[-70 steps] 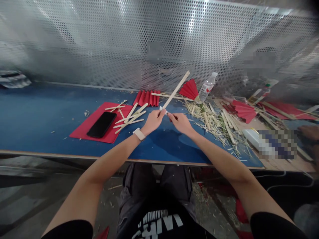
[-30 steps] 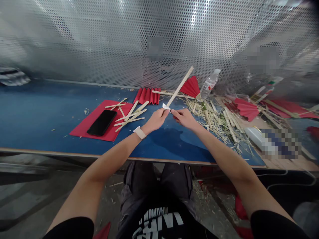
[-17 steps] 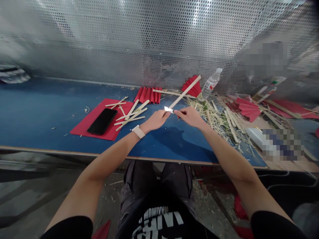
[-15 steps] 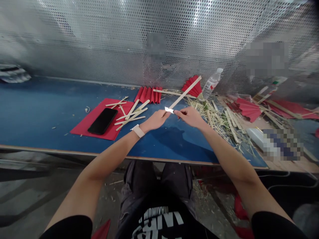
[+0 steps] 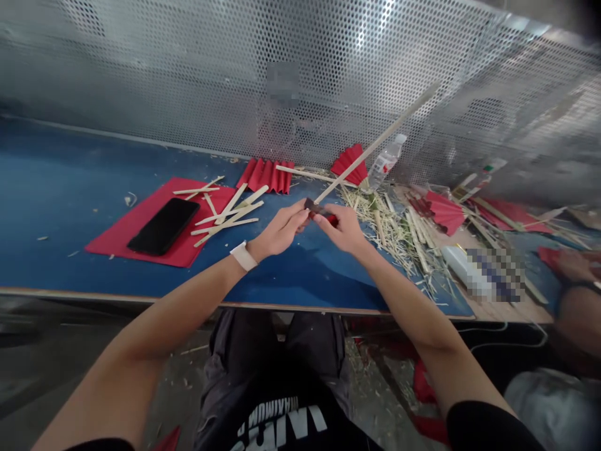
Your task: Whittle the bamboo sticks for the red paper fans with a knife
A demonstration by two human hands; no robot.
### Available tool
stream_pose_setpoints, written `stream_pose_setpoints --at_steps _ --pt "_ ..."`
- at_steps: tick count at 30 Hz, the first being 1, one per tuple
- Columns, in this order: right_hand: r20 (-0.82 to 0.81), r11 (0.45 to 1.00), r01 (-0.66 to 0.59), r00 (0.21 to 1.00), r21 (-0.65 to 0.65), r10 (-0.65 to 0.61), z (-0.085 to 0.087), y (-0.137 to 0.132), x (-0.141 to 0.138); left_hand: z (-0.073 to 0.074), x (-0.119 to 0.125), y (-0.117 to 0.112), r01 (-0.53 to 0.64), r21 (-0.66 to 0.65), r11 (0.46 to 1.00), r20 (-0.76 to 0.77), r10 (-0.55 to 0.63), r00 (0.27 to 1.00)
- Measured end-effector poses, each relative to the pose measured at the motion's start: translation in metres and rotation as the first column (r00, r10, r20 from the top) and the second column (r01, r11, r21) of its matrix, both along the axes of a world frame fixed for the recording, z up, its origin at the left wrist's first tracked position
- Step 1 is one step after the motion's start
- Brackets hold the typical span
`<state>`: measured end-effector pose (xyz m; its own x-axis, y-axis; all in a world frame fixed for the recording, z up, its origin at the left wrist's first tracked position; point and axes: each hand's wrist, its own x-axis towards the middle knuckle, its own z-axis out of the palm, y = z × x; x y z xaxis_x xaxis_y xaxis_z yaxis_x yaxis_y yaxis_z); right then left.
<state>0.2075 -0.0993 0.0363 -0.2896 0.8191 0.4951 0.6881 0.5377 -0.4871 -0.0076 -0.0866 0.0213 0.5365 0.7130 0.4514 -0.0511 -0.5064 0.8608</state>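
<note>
My left hand [image 5: 284, 228], a white band on its wrist, is closed on the lower end of a long pale wooden strip [image 5: 370, 147]. The strip rises at a slant to the upper right. In my right hand [image 5: 346, 227] is a small knife [image 5: 310, 205] with a red handle; its dark blade lies across the strip's lower end, beside my left fingers. The fingers partly cover both the handle and the strip's end. Left of my hands, several short pale strips [image 5: 230, 216] lie loosely, some overlapping a red sheet [image 5: 107, 241] that also bears a black phone [image 5: 164, 225].
Folded red paper [image 5: 267, 175], a red paper fan [image 5: 350, 164] and a plastic bottle [image 5: 387, 161] stand along the perforated metal wall [image 5: 201, 81]. Shavings [image 5: 394, 232] cover the blue table [image 5: 56, 188] to the right. Another person's hand [image 5: 575, 266] shows at the far right.
The knife has turned, its blade now dark instead of shining. The strip reaches farther up and right. My view has shifted right, and another person's arm has come into sight.
</note>
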Motion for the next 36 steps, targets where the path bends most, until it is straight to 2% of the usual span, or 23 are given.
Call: stream_pose_setpoints --at_steps 2,5,9,12,17,20,25,31,36 --pt "0.022 0.998 0.047 0.999 0.040 -0.048 0.002 -0.003 0.000 0.004 -0.002 -0.005 -0.025 0.047 0.999 -0.040 0.027 0.999" --pt "0.044 0.991 0.122 0.991 0.062 -0.125 -0.003 -0.003 0.002 0.011 -0.003 -0.009 -0.118 0.182 0.976 -0.171 0.150 0.974" --pt "0.091 0.980 0.165 0.980 0.106 -0.175 -0.010 0.004 0.010 0.017 -0.004 -0.008 -0.177 0.334 0.926 -0.357 0.298 0.885" --pt "0.176 0.974 0.189 0.962 0.126 -0.209 -0.008 0.010 0.022 0.018 -0.007 0.000 -0.163 0.363 0.918 -0.470 0.331 0.818" --pt "0.245 0.975 0.192 0.946 0.110 -0.214 -0.001 0.017 0.040 0.011 -0.012 0.017 -0.108 0.359 0.927 -0.562 0.307 0.768" --pt "0.240 0.970 0.218 0.941 0.112 -0.239 -0.001 0.018 0.046 0.008 -0.014 0.024 -0.086 0.299 0.950 -0.593 0.256 0.763" --pt "0.260 0.971 0.218 0.936 0.101 -0.237 -0.003 0.020 0.050 0.011 -0.014 0.027 -0.059 0.168 0.984 -0.597 0.150 0.788" --pt "0.240 0.971 0.231 0.940 0.067 -0.240 -0.001 0.027 0.051 0.016 -0.006 0.025 -0.082 0.162 0.983 -0.550 0.160 0.820" --pt "0.250 0.962 0.251 0.930 0.108 -0.271 -0.001 0.028 0.055 0.024 -0.005 0.020 -0.102 0.061 0.993 -0.501 0.119 0.857"
